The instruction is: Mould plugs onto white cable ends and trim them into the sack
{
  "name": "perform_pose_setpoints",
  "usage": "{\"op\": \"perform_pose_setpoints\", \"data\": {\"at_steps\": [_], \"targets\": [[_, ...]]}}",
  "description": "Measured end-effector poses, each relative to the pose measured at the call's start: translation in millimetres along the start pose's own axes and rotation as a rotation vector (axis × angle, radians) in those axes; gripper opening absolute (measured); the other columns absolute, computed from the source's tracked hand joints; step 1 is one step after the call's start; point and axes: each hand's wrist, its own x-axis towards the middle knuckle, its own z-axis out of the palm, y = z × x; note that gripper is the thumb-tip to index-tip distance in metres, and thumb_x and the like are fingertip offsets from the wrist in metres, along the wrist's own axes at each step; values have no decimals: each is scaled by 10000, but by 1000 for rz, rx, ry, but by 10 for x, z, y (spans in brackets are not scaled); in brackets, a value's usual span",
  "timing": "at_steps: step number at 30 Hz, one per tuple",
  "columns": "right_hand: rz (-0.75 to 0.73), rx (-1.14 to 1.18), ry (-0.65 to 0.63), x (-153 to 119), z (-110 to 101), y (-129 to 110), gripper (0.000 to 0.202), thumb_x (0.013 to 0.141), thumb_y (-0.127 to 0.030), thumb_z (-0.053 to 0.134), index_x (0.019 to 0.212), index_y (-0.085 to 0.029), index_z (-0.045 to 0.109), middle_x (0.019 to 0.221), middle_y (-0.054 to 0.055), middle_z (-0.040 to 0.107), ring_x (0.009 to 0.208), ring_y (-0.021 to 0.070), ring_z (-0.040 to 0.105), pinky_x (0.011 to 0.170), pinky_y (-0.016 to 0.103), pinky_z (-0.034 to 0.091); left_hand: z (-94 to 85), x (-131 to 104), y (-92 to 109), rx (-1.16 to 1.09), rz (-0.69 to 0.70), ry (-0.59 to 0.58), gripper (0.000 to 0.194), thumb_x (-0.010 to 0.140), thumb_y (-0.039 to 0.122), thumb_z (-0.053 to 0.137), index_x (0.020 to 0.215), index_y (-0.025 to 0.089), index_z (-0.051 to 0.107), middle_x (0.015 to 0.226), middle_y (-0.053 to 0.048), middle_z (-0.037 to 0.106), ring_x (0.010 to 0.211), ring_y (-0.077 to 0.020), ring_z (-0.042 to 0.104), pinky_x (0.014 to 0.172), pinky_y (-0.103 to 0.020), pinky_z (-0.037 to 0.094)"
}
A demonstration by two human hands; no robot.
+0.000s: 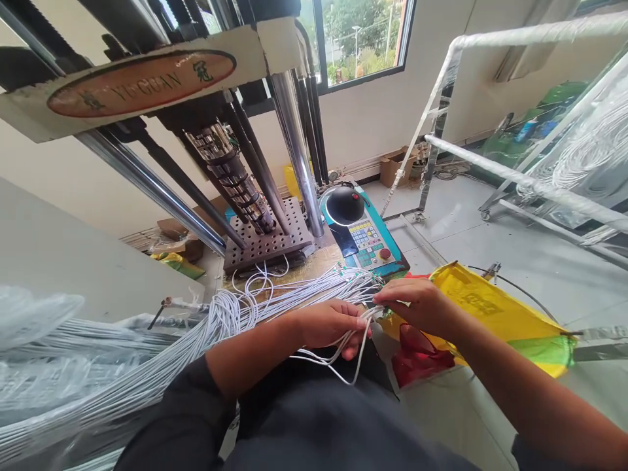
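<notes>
Several thin white cables (pixel 360 350) run through my left hand (pixel 333 325), its fingers and thumb closed round them, with loose loops hanging below. Right beside it, my right hand (pixel 407 297) is closed at the cables' ends, the fingertips pinched together; the exact bit between them is hidden. Behind both hands, a thick bundle of white cables (pixel 304 288) lies across the work surface (pixel 279 278). Small green and metal tips show at its right end. Further left, the bundle sweeps down past my left arm.
A tall press with a perforated metal plate (pixel 269 245) stands ahead. Right of it is a teal control panel (pixel 375 242) with a black round lamp (pixel 346 204). A yellow bag (pixel 483 301) and red cloth (pixel 422 356) lie right. A wrapped white rack (pixel 510 173) stands farther right.
</notes>
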Motion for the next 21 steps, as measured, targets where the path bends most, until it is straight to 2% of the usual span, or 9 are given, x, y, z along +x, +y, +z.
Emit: {"op": "perform_pose_setpoints", "data": {"at_steps": [4, 7, 10, 12, 16, 17, 19, 21], "targets": [[7, -1, 14, -160, 13, 32, 455, 896, -48, 541, 1185, -324, 759, 1033, 5, 788, 946, 169, 740, 837, 309, 615, 116, 97, -113, -107, 85, 250, 411, 729, 450, 886, 853, 120, 673, 899, -117, 740, 880, -242, 738, 761, -348, 568], [-6, -28, -8, -221, 61, 25, 653, 849, 11, 470, 1380, -327, 645, 1281, 34, 720, 1189, 209, 676, 1003, 389, 586, 159, 174, -163, -196, 77, 252, 457, 708, 452, 902, 934, 117, 686, 1019, -158, 753, 967, -289, 747, 852, -412, 567], [-28, -22, -16, -229, 185, -16, 730, 832, 34, 439, 1461, -314, 561, 1460, 65, 601, 1338, 229, 578, 1092, 448, 537, 176, 222, -205, -253, 84, 253, 502, 684, 466, 914, 962, 120, 681, 960, -144, 753, 895, -286, 759, 846, -421, 566], [-29, -1, 1, -225, 268, -52, 735, 836, 35, 437, 1472, -318, 542, 1506, 73, 555, 1376, 236, 543, 1112, 468, 521, 187, 229, -239, -248, 90, 265, 503, 694, 472, 906, 978, 122, 684, 864, -97, 730, 769, -233, 742, 804, -400, 567], [-1, 46, 32, -228, 333, -87, 728, 835, 8, 475, 1470, -341, 543, 1573, 58, 482, 1438, 270, 476, 1170, 520, 457, 220, 197, -333, -243, 111, 271, 445, 743, 471, 867, 972, 133, 688, 657, 26, 566, 541, -96, 546, 648, -304, 518], [20, 59, 78, -227, 333, -73, 695, 845, -18, 496, 1454, -345, 562, 1587, 51, 465, 1454, 282, 455, 1190, 535, 430, 226, 189, -362, -257, 136, 275, 426, 753, 469, 857, 958, 139, 682, 638, 42, 529, 523, -79, 497, 613, -277, 488], [116, 92, 246, -209, 338, -2, 592, 880, -104, 544, 1415, -351, 602, 1606, 36, 438, 1484, 298, 411, 1213, 546, 391, 226, 184, -425, -282, 190, 287, 395, 768, 462, 840, 925, 145, 666, 624, 51, 495, 504, -62, 433, 556, -233, 412], [304, 155, 434, -162, 368, 119, 467, 936, -252, 572, 1389, -354, 622, 1623, 26, 416, 1487, 304, 410, 1170, 522, 446, 211, 197, -487, -286, 213, 313, 395, 758, 460, 840, 891, 142, 649, 612, 47, 496, 485, -54, 405, 520, -210, 338]]}}
